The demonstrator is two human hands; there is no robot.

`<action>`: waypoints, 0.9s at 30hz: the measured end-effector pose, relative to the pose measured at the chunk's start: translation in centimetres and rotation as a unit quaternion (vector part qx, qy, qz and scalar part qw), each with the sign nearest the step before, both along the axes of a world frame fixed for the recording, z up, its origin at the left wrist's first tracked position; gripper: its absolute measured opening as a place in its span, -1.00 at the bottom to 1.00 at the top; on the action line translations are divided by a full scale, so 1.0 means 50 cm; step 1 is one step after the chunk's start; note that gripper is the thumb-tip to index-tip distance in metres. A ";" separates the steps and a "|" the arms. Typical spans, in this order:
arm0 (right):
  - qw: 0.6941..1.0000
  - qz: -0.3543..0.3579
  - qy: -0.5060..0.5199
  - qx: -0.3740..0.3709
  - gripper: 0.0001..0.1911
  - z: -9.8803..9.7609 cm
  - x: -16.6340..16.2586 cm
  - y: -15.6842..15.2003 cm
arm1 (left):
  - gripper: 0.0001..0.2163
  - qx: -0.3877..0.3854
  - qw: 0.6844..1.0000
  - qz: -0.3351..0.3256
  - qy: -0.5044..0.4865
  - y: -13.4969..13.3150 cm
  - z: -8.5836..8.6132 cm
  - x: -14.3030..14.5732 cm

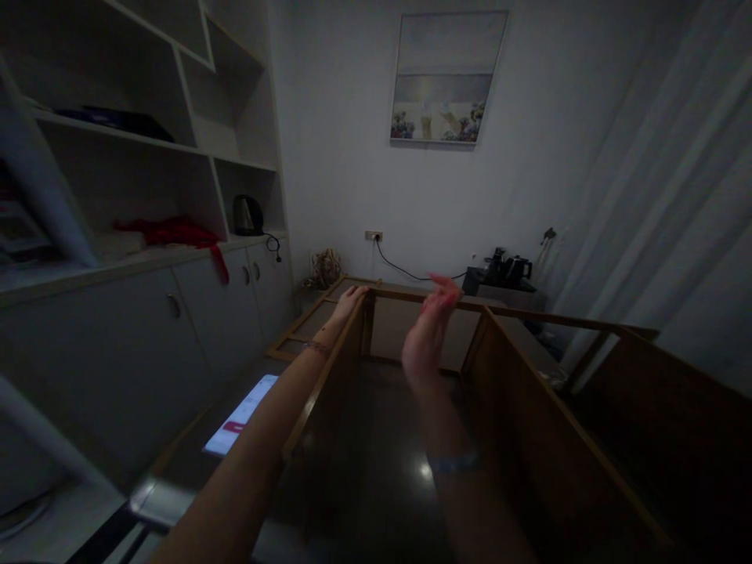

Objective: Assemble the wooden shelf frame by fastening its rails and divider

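My left hand is closed over the top corner of a wooden shelf unit, where an upright panel meets the long rail. A thin bracelet circles that wrist. Above the unit's open bay, my right hand is raised, blurred, with its fingers partly stretched out and nothing visible in them. It overlaps the rail in view, and I cannot tell whether it touches. A second wooden panel stands to its right. Under my left forearm lies a lit phone or tablet, partly covered.
White cabinets line the left side, with an electric kettle and red cloth on their counter. A flat wooden frame lies beyond the left panel. Dark appliances stand at the back right, near a pale curtain.
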State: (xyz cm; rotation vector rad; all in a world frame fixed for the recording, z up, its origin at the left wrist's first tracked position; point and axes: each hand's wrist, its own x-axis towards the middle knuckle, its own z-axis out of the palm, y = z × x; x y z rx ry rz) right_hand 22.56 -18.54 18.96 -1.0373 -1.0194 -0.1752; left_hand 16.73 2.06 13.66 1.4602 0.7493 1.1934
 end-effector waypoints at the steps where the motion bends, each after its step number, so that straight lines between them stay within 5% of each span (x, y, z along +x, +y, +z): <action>1: 1.000 0.001 -0.005 0.004 -0.41 0.024 0.014 0.040 | -0.72 -0.004 1.000 -0.005 0.005 -0.003 0.001 0.000; 5: 0.989 0.055 0.054 -0.126 -0.37 0.074 0.070 0.199 | -0.74 -0.007 1.000 -0.012 0.013 -0.009 0.003 0.002; 10: 0.971 0.079 0.055 -0.221 -0.51 0.071 0.132 0.323 | -0.77 0.002 1.000 -0.003 0.007 0.000 -0.007 0.005; 18: 0.919 0.130 -0.089 -0.362 -0.73 0.054 0.170 0.391 | -0.80 -0.004 0.999 -0.001 -0.046 0.030 -0.035 0.020; 27: 0.840 0.183 -0.158 -0.486 -0.68 0.014 0.168 0.436 | -0.80 -0.016 0.993 -0.018 -0.111 0.034 -0.044 0.023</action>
